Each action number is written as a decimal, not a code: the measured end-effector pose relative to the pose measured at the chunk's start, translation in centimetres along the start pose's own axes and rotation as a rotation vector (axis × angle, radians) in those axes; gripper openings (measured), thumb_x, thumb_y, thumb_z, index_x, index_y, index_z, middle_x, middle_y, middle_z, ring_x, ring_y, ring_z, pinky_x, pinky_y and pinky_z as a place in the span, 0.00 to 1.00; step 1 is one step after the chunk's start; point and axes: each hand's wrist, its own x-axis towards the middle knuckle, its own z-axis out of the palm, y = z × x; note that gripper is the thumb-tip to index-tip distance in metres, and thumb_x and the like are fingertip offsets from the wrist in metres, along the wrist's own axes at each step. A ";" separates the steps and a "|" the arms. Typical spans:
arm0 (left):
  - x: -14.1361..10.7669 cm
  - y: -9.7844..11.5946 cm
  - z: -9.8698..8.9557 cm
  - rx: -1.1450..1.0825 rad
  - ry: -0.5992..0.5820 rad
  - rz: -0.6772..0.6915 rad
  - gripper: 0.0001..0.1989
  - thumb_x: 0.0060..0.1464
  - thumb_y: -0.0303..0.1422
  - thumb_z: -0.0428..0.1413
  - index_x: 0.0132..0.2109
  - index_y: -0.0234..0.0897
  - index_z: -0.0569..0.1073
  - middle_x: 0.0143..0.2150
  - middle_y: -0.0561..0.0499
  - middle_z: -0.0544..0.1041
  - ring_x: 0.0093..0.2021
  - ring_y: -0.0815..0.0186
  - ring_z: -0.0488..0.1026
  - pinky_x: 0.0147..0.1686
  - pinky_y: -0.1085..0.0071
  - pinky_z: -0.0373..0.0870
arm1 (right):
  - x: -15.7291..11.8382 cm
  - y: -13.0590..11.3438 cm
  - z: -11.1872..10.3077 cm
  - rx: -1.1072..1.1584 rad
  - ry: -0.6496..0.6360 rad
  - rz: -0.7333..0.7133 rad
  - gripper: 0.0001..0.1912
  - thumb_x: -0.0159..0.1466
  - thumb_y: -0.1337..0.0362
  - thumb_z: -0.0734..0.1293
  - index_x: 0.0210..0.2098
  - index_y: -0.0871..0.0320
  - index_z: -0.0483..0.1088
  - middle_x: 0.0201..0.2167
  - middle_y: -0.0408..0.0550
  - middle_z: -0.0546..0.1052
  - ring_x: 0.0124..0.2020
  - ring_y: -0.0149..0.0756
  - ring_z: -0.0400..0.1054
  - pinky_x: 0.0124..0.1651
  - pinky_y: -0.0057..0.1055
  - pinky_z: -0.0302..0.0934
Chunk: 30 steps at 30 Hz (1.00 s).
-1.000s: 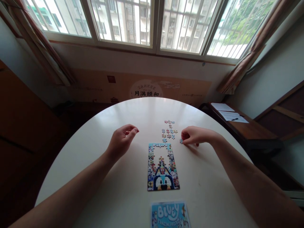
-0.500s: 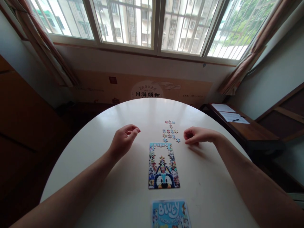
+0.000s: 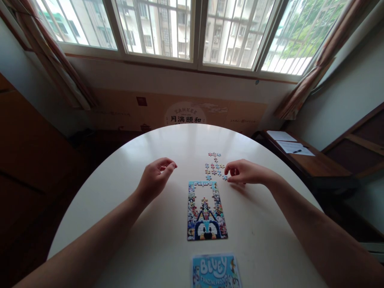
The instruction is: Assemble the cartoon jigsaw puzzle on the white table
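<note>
A partly filled jigsaw puzzle [image 3: 207,230] lies on the white round table [image 3: 126,240], with a gap in its upper middle. Several loose pieces [image 3: 213,169] are spread just beyond its top edge. My left hand [image 3: 157,176] hovers left of the pieces, thumb and fingertips pressed together; whatever may be between them is too small to make out. At the right edge of the loose pieces is my right hand [image 3: 244,172], its fingers curled and slightly apart, thumb near a light blue piece [image 3: 225,177]. No piece shows in it.
Nearest to me lies a blue Bluey box or booklet [image 3: 214,272]. Papers [image 3: 295,148] with a pen rest on a brown wooden side table [image 3: 318,163] at the right. Beyond the round table are a wall and barred windows.
My right hand has moved left, closer to the loose pieces, and its fingers have opened a little. My left hand has stayed nearly still.
</note>
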 end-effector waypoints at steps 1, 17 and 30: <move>0.0 0.1 0.0 0.001 -0.002 -0.001 0.14 0.58 0.41 0.53 0.35 0.37 0.78 0.35 0.48 0.81 0.37 0.59 0.77 0.39 0.64 0.71 | 0.0 -0.2 0.0 -0.049 0.022 0.005 0.13 0.60 0.58 0.70 0.42 0.58 0.75 0.31 0.46 0.76 0.27 0.31 0.70 0.30 0.28 0.63; -0.1 -0.1 0.1 0.003 -0.017 0.008 0.14 0.58 0.42 0.54 0.34 0.37 0.78 0.34 0.48 0.82 0.37 0.59 0.78 0.39 0.64 0.72 | 0.3 -0.7 0.7 -0.002 -0.074 0.131 0.10 0.56 0.62 0.70 0.37 0.58 0.72 0.31 0.48 0.76 0.21 0.30 0.68 0.20 0.27 0.57; -0.2 0.5 0.1 0.044 -0.103 0.095 0.12 0.59 0.39 0.53 0.35 0.38 0.78 0.36 0.47 0.81 0.38 0.60 0.77 0.42 0.62 0.73 | 0.1 1.3 -0.5 0.422 -0.219 0.041 0.14 0.56 0.58 0.74 0.31 0.59 0.68 0.22 0.39 0.71 0.21 0.25 0.66 0.22 0.22 0.63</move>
